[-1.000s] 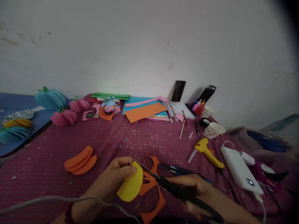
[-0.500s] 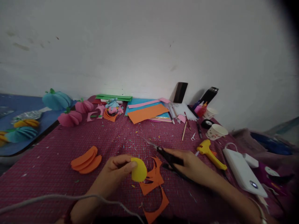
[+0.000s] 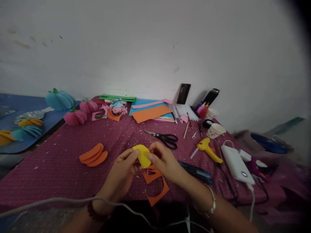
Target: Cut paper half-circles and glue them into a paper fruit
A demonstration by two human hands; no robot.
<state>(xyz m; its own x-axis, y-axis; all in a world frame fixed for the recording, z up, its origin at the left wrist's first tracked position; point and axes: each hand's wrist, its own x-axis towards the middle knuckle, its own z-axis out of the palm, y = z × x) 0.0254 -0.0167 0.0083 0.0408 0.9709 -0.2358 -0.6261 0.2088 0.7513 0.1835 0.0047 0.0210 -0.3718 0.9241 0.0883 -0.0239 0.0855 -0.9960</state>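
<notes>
Between my two hands is a rounded piece of yellow paper (image 3: 143,156), slightly bent. My left hand (image 3: 125,170) pinches its left edge, and my right hand (image 3: 165,161) pinches its right edge. Black-handled scissors (image 3: 166,139) lie on the table just beyond my right hand, blades pointing left. Orange paper offcuts (image 3: 160,192) with curved cut edges lie below the yellow piece. To the left rest several folded orange paper pieces (image 3: 94,156), overlapping.
A yellow glue gun (image 3: 209,150) and a white power bank (image 3: 236,164) lie at right, near paper cups (image 3: 215,130). Pink paper pumpkins (image 3: 75,117) stand at back left. Coloured sheets (image 3: 152,113) lie along the wall. A white cable (image 3: 60,200) crosses in front.
The scissors have left my right hand and now lie on the table. My right hand has moved left and taken hold of the yellow paper beside my left hand.
</notes>
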